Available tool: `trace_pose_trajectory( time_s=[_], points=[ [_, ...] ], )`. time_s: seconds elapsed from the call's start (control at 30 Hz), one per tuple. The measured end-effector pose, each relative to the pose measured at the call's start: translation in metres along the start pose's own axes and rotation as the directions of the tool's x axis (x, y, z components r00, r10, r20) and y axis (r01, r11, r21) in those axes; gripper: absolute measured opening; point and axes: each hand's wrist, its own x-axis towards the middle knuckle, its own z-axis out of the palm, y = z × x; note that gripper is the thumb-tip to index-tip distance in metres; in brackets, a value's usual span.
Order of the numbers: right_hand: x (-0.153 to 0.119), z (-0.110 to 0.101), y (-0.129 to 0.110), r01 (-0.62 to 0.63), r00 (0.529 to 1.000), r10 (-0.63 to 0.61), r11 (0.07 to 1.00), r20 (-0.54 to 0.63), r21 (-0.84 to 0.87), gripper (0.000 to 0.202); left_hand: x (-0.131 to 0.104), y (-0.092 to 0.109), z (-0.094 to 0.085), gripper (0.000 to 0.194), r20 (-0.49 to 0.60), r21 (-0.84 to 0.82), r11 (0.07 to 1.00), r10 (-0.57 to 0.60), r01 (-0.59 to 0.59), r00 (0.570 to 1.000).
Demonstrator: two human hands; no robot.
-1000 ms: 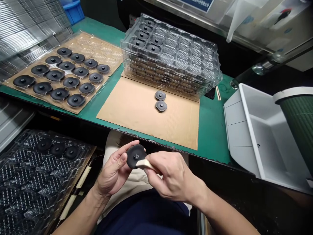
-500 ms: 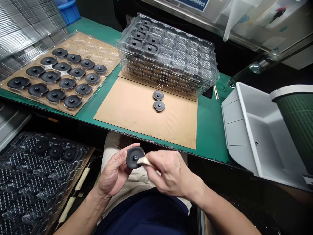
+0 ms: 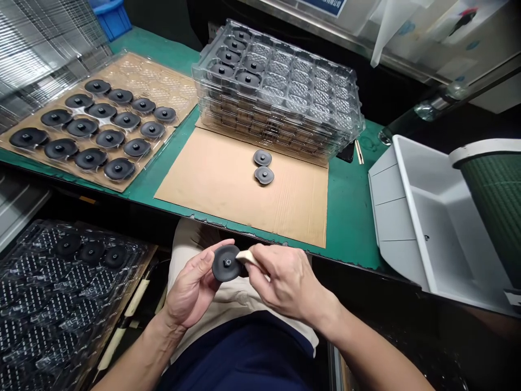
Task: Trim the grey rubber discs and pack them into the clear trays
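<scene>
My left hand holds a round black disc by its left edge, over my lap. A small stub with a ring-shaped top stands at the disc's middle. In my right hand is a pale, blunt-tipped piece, pinched between thumb and fingers; its kind is hard to tell. The tip lies against the disc's right rim or just over it. Beyond the hands, two similar black discs lie close together on a cardboard sheet.
To the left, a clear tray on cardboard carries several black discs. Stacked clear trays stand at the back, partly filled. A grey bin is at the right edge. Lower left, another tray holds three discs. The green table's edge runs ahead of my hands.
The pale piece has moved from beside the disc's central stub out to its right rim. My left hand has turned the disc slightly and shifted it a little right.
</scene>
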Motion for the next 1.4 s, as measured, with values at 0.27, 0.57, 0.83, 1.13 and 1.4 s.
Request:
trace_pose_trajectory(
  time_s=[0.27,0.57,0.83,1.13,1.4],
  points=[
    [-0.001,0.000,0.002,-0.001,0.998,-0.002,0.999,-0.058,-0.042,0.019,-0.003,-0.003,0.005,0.042,0.038,0.009,1.000,-0.029,0.029,0.999],
    [0.002,-0.007,0.006,0.248,0.968,-0.241,0.960,0.069,-0.129,0.017,0.004,-0.010,-0.011,0.032,0.197,-0.007,0.984,-0.176,0.181,0.965],
    [0.013,-0.007,0.006,0.318,0.947,-0.304,0.933,0.102,-0.172,0.004,0.005,-0.014,-0.008,0.034,0.255,-0.046,0.976,-0.196,0.214,0.947],
    [0.005,0.010,-0.014,-0.137,0.991,0.133,0.939,0.035,0.317,0.023,0.007,-0.005,0.000,0.057,0.103,0.062,0.975,0.207,-0.214,0.973],
    [0.007,0.002,-0.012,-0.038,0.995,0.053,0.984,-0.083,0.176,0.023,0.001,0.005,0.003,0.057,0.100,0.080,0.929,0.353,-0.361,0.930]
  ],
)
